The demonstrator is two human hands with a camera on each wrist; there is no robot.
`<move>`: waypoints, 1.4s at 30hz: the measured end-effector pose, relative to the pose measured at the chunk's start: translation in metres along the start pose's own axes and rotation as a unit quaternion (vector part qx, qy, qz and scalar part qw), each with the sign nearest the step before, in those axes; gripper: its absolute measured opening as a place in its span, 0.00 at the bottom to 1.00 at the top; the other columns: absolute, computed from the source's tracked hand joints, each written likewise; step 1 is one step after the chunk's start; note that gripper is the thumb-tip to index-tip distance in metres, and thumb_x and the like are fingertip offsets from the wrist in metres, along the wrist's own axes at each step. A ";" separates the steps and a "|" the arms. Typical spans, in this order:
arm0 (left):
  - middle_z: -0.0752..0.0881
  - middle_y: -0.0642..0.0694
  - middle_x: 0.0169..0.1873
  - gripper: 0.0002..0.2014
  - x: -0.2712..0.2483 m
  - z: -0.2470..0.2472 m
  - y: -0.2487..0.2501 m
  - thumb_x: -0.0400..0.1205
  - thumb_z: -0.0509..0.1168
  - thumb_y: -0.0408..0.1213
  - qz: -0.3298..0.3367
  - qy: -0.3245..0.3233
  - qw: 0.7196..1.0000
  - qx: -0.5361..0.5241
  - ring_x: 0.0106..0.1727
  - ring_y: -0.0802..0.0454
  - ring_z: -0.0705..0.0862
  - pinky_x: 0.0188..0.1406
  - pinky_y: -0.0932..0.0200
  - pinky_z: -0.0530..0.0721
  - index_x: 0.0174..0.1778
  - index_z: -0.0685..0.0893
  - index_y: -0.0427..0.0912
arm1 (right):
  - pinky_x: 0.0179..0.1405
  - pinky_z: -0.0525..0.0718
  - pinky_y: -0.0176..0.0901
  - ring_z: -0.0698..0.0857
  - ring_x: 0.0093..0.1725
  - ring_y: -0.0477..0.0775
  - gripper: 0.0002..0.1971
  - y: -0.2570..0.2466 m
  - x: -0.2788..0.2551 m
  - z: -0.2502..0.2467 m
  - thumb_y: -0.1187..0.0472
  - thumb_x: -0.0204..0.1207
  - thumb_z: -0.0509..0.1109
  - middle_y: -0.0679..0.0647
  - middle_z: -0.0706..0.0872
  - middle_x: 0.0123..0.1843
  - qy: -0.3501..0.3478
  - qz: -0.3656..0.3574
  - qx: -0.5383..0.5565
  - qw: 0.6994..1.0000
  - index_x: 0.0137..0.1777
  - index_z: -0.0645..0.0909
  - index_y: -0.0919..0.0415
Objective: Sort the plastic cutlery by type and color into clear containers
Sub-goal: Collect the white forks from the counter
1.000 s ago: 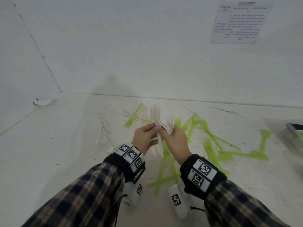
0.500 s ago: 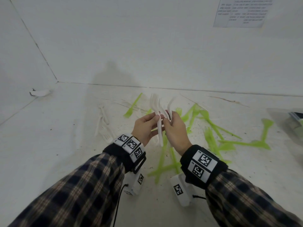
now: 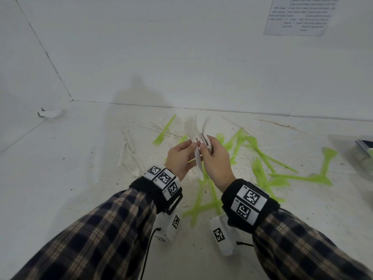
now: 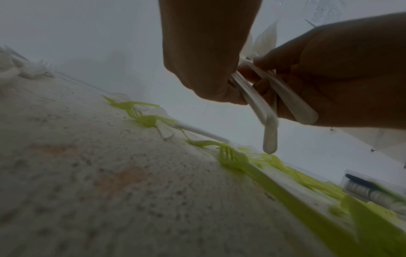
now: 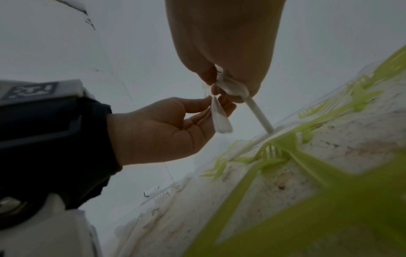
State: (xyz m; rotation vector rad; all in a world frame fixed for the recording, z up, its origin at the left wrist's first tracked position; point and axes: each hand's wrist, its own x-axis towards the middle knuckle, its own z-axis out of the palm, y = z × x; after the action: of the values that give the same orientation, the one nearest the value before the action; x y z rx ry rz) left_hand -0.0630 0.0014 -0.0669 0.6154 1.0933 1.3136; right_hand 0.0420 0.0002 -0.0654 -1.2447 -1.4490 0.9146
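Parting slightly since before, left hand (image 3: 180, 156) and right hand (image 3: 217, 158), white forks (image 3: 196, 142) between.

**Materials and finishes**

White forks (image 3: 196, 150): thin plastic, smooth, slightly translucent. Green forks (image 3: 262, 174): plastic, smooth, faint sheen. Table (image 3: 60, 178): white, matt, rough and speckled up close. Walls (image 3: 181, 57): white, matt. Sheet (image 3: 300, 15): printed paper. Sleeves (image 3: 90, 239): plaid woven cloth. Wristbands (image 3: 250, 205): black fabric with matt printed tags. Container (image 3: 361, 154): clear plastic.
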 end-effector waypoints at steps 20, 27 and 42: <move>0.89 0.43 0.42 0.06 -0.002 0.000 0.000 0.82 0.64 0.28 0.019 -0.024 0.999 0.009 0.40 0.50 0.89 0.39 0.57 0.88 0.50 0.86 0.37 | 0.43 0.66 0.22 0.75 0.49 0.46 0.17 0.002 -0.002 0.003 0.60 0.81 0.64 0.54 0.79 0.56 0.030 -0.001 -0.084 0.996 0.67 0.79 0.66; 0.91 0.45 0.40 0.07 -0.002 -0.003 0.000 0.82 0.64 0.28 0.014 -0.033 0.999 0.008 0.38 0.51 0.90 0.40 0.58 0.89 0.52 0.85 0.37 | 0.47 0.69 0.23 0.76 0.53 0.47 0.18 -0.001 -0.002 -0.002 0.56 0.80 0.67 0.58 0.80 0.61 0.016 0.009 -0.081 0.997 0.66 0.80 0.64; 0.88 0.37 0.53 0.11 -0.007 -0.006 0.007 0.82 0.63 0.27 0.016 -0.021 0.999 0.018 0.55 0.44 0.88 0.48 0.52 0.88 0.58 0.85 0.36 | 0.40 0.77 0.28 0.80 0.42 0.45 0.11 -0.007 -0.002 0.005 0.59 0.78 0.68 0.46 0.80 0.40 0.024 0.026 -0.010 0.999 0.59 0.81 0.58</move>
State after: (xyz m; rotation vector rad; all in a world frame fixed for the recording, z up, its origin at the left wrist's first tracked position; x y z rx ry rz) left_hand -0.0708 -0.0048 -0.0614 0.6878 1.0775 1.3059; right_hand 0.0350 -0.0029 -0.0604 -1.3158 -1.3977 0.9008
